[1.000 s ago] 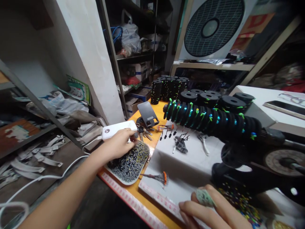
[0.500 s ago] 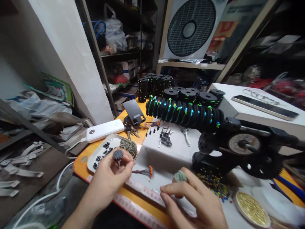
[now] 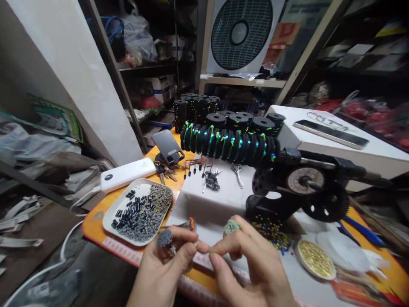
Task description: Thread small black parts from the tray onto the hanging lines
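My left hand (image 3: 171,266) is closed, with a round bundle of grey-tipped pale stems (image 3: 165,238) held by its curled fingers. A tiny yellowish piece (image 3: 195,244) shows at its thumb and fingertip. My right hand (image 3: 255,260) has thumb and forefinger pinched against the left fingertips; what lies between them is too small to name. A pale green, crumbly-looking lump (image 3: 231,227) is tucked among the right fingers. Just beyond the left hand lies a dark bundle with an orange end (image 3: 191,224). A white tray (image 3: 107,221) of small black and grey-yellow pieces sits to the left.
A black geared device (image 3: 297,183) holds a ribbed roller wound with green line (image 3: 230,145). Black spools (image 3: 239,123) stand behind. Around lie a power bank (image 3: 128,174), keys (image 3: 164,170), colored beads (image 3: 271,232), a dish of gold pieces (image 3: 316,259) and a phone on a white box (image 3: 330,134).
My left hand has moved right and down from over the tray to meet my right fingertips. The tray now shows fully. The camera view has shifted slightly right.
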A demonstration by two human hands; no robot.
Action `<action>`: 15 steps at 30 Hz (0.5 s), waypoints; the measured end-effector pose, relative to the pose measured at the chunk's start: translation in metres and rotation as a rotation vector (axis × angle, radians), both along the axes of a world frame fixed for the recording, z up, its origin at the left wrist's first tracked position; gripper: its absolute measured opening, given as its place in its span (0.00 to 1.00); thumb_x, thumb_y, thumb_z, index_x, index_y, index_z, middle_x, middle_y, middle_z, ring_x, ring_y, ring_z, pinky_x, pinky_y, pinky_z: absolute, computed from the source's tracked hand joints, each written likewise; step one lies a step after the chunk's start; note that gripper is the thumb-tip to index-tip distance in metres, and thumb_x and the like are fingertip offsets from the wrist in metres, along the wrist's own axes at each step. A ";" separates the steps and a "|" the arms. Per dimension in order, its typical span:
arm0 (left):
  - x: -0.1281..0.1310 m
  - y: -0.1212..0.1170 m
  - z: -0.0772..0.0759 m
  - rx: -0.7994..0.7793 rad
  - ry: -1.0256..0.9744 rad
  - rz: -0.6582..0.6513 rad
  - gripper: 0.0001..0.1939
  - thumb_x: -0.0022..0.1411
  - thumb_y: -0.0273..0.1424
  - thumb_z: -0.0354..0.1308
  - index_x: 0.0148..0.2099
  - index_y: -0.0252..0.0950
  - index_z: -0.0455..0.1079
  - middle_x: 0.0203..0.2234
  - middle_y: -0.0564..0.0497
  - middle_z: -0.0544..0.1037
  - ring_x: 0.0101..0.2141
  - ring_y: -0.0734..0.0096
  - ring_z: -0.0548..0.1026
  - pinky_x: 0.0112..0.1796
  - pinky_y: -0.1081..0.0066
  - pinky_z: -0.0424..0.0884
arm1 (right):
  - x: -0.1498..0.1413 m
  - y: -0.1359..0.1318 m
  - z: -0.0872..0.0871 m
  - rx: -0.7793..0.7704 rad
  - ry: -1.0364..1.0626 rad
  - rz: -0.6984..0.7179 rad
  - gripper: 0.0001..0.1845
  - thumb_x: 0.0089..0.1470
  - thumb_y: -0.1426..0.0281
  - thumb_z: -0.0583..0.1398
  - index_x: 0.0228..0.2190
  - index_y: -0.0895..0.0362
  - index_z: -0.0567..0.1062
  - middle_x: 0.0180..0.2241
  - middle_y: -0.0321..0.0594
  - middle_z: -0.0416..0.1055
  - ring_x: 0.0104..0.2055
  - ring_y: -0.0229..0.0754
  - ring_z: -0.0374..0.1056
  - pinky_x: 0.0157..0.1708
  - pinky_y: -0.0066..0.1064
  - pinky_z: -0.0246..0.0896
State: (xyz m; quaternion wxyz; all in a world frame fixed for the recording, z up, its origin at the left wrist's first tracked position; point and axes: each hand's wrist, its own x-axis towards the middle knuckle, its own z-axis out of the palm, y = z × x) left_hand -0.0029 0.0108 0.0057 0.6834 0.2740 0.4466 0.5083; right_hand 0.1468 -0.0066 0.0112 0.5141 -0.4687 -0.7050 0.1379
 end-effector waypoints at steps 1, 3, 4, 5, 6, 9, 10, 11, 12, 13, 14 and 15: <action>0.001 -0.001 -0.001 0.007 -0.001 0.007 0.16 0.39 0.40 0.79 0.28 0.39 0.79 0.22 0.51 0.83 0.27 0.72 0.77 0.30 0.78 0.71 | 0.000 0.000 -0.001 0.008 -0.003 -0.009 0.08 0.54 0.79 0.57 0.28 0.55 0.73 0.22 0.33 0.64 0.23 0.36 0.61 0.23 0.30 0.54; 0.002 -0.002 -0.003 0.038 -0.003 0.028 0.15 0.39 0.40 0.79 0.26 0.39 0.79 0.21 0.52 0.82 0.27 0.72 0.77 0.30 0.77 0.71 | 0.000 0.000 -0.003 0.035 -0.022 -0.022 0.08 0.54 0.79 0.57 0.28 0.54 0.73 0.22 0.33 0.64 0.23 0.37 0.61 0.23 0.30 0.55; 0.003 -0.002 -0.003 0.058 -0.009 0.044 0.15 0.39 0.40 0.79 0.25 0.39 0.78 0.21 0.52 0.82 0.27 0.71 0.77 0.31 0.76 0.71 | 0.000 0.000 -0.004 0.054 -0.034 -0.026 0.08 0.53 0.79 0.57 0.28 0.54 0.73 0.21 0.33 0.63 0.23 0.37 0.61 0.23 0.31 0.55; 0.004 -0.002 -0.004 0.080 -0.021 0.058 0.15 0.38 0.39 0.79 0.24 0.39 0.78 0.21 0.53 0.81 0.27 0.71 0.76 0.31 0.76 0.71 | 0.000 0.000 -0.005 0.075 -0.048 -0.028 0.08 0.53 0.78 0.58 0.27 0.54 0.72 0.21 0.33 0.63 0.24 0.38 0.61 0.24 0.31 0.55; 0.005 -0.002 -0.005 0.101 -0.036 0.069 0.15 0.38 0.38 0.79 0.23 0.39 0.77 0.20 0.54 0.80 0.26 0.72 0.76 0.31 0.75 0.71 | 0.000 0.000 -0.006 0.095 -0.061 -0.031 0.08 0.53 0.78 0.58 0.27 0.54 0.72 0.21 0.33 0.62 0.24 0.38 0.60 0.23 0.31 0.54; 0.006 -0.001 -0.008 0.161 -0.068 0.081 0.15 0.37 0.36 0.80 0.21 0.40 0.75 0.18 0.56 0.78 0.23 0.73 0.74 0.27 0.76 0.69 | -0.001 0.000 -0.008 0.125 -0.084 -0.042 0.08 0.53 0.79 0.58 0.28 0.54 0.73 0.20 0.32 0.62 0.23 0.38 0.59 0.22 0.31 0.53; 0.006 -0.001 -0.009 0.180 -0.063 0.085 0.15 0.37 0.35 0.80 0.20 0.40 0.75 0.18 0.56 0.78 0.23 0.73 0.73 0.26 0.76 0.69 | -0.001 0.000 -0.008 0.129 -0.090 -0.048 0.08 0.53 0.78 0.58 0.28 0.54 0.73 0.20 0.31 0.61 0.22 0.38 0.59 0.22 0.31 0.53; 0.006 -0.001 -0.010 0.196 -0.054 0.091 0.15 0.37 0.35 0.80 0.20 0.39 0.75 0.18 0.56 0.78 0.23 0.74 0.72 0.26 0.76 0.68 | -0.001 0.000 -0.009 0.133 -0.096 -0.052 0.08 0.53 0.78 0.58 0.28 0.53 0.73 0.20 0.31 0.61 0.22 0.38 0.59 0.22 0.32 0.53; 0.006 0.000 -0.011 0.205 -0.050 0.098 0.15 0.37 0.35 0.80 0.20 0.39 0.75 0.18 0.56 0.77 0.22 0.74 0.72 0.25 0.77 0.68 | -0.001 0.000 -0.009 0.137 -0.098 -0.054 0.08 0.53 0.78 0.58 0.28 0.53 0.73 0.20 0.31 0.60 0.22 0.38 0.59 0.22 0.32 0.53; 0.006 0.000 -0.012 0.208 -0.054 0.103 0.15 0.37 0.35 0.80 0.19 0.39 0.75 0.18 0.56 0.76 0.23 0.75 0.71 0.26 0.77 0.68 | -0.001 0.000 -0.009 0.141 -0.097 -0.054 0.08 0.52 0.78 0.58 0.28 0.53 0.72 0.20 0.31 0.60 0.22 0.38 0.59 0.22 0.32 0.53; 0.007 0.000 -0.012 0.201 -0.065 0.106 0.15 0.37 0.35 0.80 0.19 0.39 0.75 0.18 0.56 0.76 0.22 0.75 0.70 0.26 0.77 0.67 | -0.001 0.000 -0.009 0.143 -0.093 -0.053 0.08 0.52 0.78 0.58 0.28 0.53 0.72 0.20 0.31 0.60 0.22 0.38 0.59 0.22 0.32 0.52; 0.007 0.000 -0.012 0.185 -0.081 0.105 0.16 0.37 0.35 0.80 0.19 0.38 0.75 0.18 0.56 0.74 0.22 0.76 0.69 0.25 0.77 0.67 | -0.001 0.001 -0.009 0.145 -0.087 -0.050 0.08 0.52 0.78 0.58 0.28 0.53 0.72 0.20 0.31 0.60 0.22 0.38 0.58 0.22 0.32 0.52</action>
